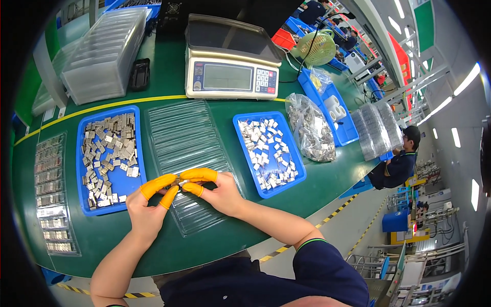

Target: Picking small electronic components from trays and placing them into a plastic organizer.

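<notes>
A small metal part (177, 181) is pinched between both hands over the near end of the clear ribbed tray (185, 138), with blue bins (109, 113) (244, 120) close on either side. The left hand (146, 204) and right hand (215, 189) meet fingertip to fingertip, wearing orange finger cots (199, 175) that mostly hide the part.

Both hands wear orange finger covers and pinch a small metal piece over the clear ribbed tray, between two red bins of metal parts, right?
Not quite: the head view shows the bins are blue, not red. The left hand and right hand do pinch a small metal piece over the clear ribbed tray.
</notes>
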The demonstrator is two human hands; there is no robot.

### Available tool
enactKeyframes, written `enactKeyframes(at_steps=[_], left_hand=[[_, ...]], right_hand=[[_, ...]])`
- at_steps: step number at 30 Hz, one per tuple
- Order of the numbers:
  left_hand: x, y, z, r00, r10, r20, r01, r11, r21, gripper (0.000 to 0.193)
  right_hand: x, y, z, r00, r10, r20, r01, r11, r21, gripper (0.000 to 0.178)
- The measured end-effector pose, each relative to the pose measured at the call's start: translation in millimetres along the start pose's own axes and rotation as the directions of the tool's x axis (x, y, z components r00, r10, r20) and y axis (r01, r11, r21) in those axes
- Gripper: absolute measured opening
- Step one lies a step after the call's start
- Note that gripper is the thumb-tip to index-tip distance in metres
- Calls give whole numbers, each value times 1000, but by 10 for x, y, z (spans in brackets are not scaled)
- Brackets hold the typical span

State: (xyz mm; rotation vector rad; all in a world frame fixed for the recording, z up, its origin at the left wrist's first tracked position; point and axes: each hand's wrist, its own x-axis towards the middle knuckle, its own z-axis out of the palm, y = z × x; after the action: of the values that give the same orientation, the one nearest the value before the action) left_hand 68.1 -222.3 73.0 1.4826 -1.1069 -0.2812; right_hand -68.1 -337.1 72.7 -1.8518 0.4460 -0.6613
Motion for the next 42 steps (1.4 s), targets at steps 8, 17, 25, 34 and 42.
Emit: enactKeyframes(at_steps=[8,17,25,34,42], left_hand=[[3,-6,18,998,16,54,-18,999,37,24],[-73,-19,-50,999,-30,45,28,998,49,24],[4,-57,14,978,-203,-35,193,962,-195,26],[12,-46,-10,986,-165,38,169,978,-125,29],[2,-23,-22,987,-145,62,154,974,-164,27]], right_hand=[[12,12,-39,999,-19,48,16,998,67,23],[-57,-41,26,998,37,46,-41,993,107,27],[11,-71,3,988,118,-102,-110,990,85,19],[23,-108,-2,966,248,-67,-217,926,308,19],[-10,-86,4,967,248,-64,-203,894,400,19]])
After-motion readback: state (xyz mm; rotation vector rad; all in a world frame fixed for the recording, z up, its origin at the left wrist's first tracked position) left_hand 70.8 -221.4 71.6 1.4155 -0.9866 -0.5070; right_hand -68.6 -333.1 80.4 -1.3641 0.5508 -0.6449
